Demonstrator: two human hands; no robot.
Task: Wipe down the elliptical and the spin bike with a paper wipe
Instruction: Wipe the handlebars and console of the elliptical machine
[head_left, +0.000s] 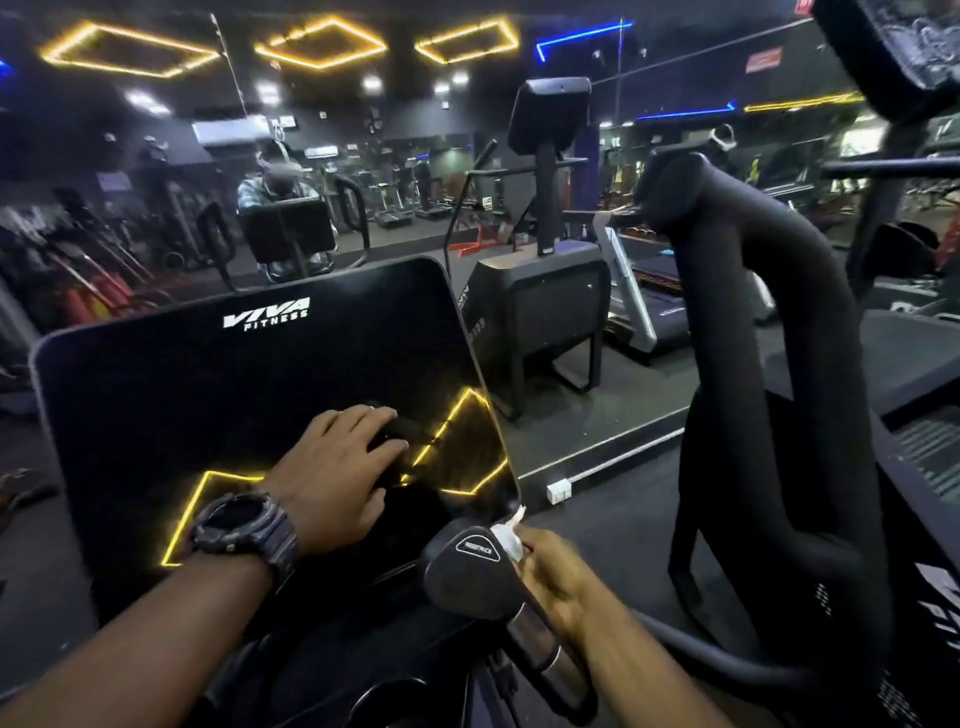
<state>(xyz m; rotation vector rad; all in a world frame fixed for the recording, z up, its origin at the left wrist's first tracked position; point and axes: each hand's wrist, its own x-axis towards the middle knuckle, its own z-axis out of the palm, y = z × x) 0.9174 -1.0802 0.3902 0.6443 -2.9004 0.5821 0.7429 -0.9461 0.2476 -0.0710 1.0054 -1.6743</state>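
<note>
Black glass fills most of what you are looking down at — the big console screen (249, 415) of the machine in front of you, tilted back, with a white brand mark near its top edge and the yellow ceiling lights mirrored low on it. To your right stands a thick black handlebar (748, 364), rising upright and curving at the top, well apart from both hands. Your left hand (332, 467) lies flat on the lower right part of the screen, fingers straight and spread, pressing or steadying and gripping nothing; a dark watch (244, 525) sits on that wrist. Just below the screen's lower right corner is a rounded black knob (467, 571) labelled for resistance, on a shiny metal stem that runs down and toward you. Your right hand (556, 577) is closed around the paper wipe (509, 535), pinching it against the right side of the knob, with a white tip of the wipe poking up toward the screen's corner. So the wipe lies to the right of the knob and directly under that corner — the right hand is the nearer one to both. Judging from this, the knob is the part being cleaned now, and the screen's edge just above it or the stem below would be the shortest reach next; the handlebar would call for a longer swing to the right.
</note>
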